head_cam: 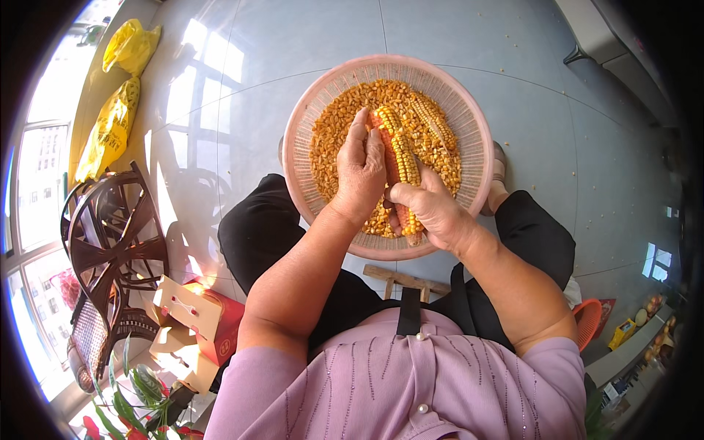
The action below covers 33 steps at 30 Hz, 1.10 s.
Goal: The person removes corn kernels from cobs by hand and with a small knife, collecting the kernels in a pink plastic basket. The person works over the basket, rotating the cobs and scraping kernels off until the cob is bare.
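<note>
A partly shelled corn cob slants over a round pink plastic basket. Yellow rows of kernels run along it beside a bare reddish strip. My left hand lies against the cob's left side, its fingers near the upper end. The lower part of the cob is gripped by my right hand, with the thumb across it and the other fingers partly hidden. Loose corn kernels fill the basket's bottom, and another partly shelled cob lies on them at the right.
The basket is between the knees, above a tiled floor with scattered kernels at the right. To the left are yellow plastic bags, a dark rattan chair, an opened cardboard box and a potted plant. A red basket stands lower right.
</note>
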Motion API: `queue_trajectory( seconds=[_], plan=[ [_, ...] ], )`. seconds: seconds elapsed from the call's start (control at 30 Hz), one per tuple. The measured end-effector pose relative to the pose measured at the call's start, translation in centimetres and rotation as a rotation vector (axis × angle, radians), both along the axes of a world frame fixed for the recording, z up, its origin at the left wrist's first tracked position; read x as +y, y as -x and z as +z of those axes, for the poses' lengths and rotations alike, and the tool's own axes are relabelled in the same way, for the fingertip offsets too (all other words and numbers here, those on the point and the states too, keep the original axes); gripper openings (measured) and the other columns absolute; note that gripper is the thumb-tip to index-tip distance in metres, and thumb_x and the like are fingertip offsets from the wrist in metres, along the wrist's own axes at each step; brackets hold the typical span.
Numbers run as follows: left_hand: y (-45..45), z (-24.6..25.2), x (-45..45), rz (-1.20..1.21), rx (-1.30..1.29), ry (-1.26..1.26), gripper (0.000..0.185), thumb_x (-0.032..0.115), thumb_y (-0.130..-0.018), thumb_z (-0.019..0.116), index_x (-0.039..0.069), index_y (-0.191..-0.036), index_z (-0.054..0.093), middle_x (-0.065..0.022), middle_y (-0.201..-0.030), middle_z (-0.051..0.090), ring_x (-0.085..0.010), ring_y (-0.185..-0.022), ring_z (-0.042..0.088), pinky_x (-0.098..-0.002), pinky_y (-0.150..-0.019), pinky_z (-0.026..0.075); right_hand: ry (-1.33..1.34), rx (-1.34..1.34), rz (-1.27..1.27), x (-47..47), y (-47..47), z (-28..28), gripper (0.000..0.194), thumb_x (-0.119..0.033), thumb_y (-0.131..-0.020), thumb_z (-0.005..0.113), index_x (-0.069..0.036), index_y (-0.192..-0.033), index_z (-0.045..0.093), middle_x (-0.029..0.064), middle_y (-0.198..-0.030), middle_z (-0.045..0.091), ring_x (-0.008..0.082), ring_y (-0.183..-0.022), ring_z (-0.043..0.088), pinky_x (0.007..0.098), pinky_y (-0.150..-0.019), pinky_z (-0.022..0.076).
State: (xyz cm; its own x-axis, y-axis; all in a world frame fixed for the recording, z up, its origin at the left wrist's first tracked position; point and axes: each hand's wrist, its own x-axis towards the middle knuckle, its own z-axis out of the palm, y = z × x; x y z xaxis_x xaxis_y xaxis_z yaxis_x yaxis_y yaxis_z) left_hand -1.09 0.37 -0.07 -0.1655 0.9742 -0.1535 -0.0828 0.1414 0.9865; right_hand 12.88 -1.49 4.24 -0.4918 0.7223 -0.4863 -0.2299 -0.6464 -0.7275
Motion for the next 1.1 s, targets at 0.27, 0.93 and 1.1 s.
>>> queue_trajectory(
  seconds=[0.27, 0.93, 1.1],
  plan=[
    [1.8, -1.8, 0.7, -0.180, 0.271, -0.216, 0.031, 0.017, -0.105, 0.045, -0.002, -0.129, 0.050, -0.0138, -0.113, 0.063, -0.0223, -0.102, 0.068, -0.0320, -0.085, 0.059, -0.076, -0.041, 0.013, -0.2, 0.1, 0.0, 0.044, -0.007, -0.087, 0.056, -0.002, -0.130, 0.046, 0.0066, -0.089, 0.058, 0.0133, -0.060, 0.058, 0.0283, -0.051, 0.0506],
    [2.0, 0.1, 1.5, -0.077, -0.701, 0.132, 0.042, 0.026, -0.102, 0.043, -0.005, -0.130, 0.047, -0.0186, -0.116, 0.063, -0.0311, -0.107, 0.065, -0.0505, -0.094, 0.056, -0.160, -0.108, 0.079, -0.2, 0.0, 0.0, 0.050, -0.005, -0.085, 0.057, -0.001, -0.133, 0.044, 0.0069, -0.093, 0.058, 0.0124, -0.065, 0.058, 0.0275, -0.057, 0.0509],
    [2.1, -0.4, 1.6, -0.078, -0.721, 0.136, 0.041, 0.023, -0.103, 0.039, -0.005, -0.132, 0.046, -0.0205, -0.115, 0.062, -0.0351, -0.109, 0.064, -0.0566, -0.093, 0.056, -0.085, -0.123, 0.101, -0.3, -0.1, -0.4, 0.047, -0.006, -0.085, 0.057, -0.001, -0.130, 0.045, 0.0071, -0.089, 0.058, 0.0129, -0.063, 0.058, 0.0281, -0.057, 0.0513]
  ],
)
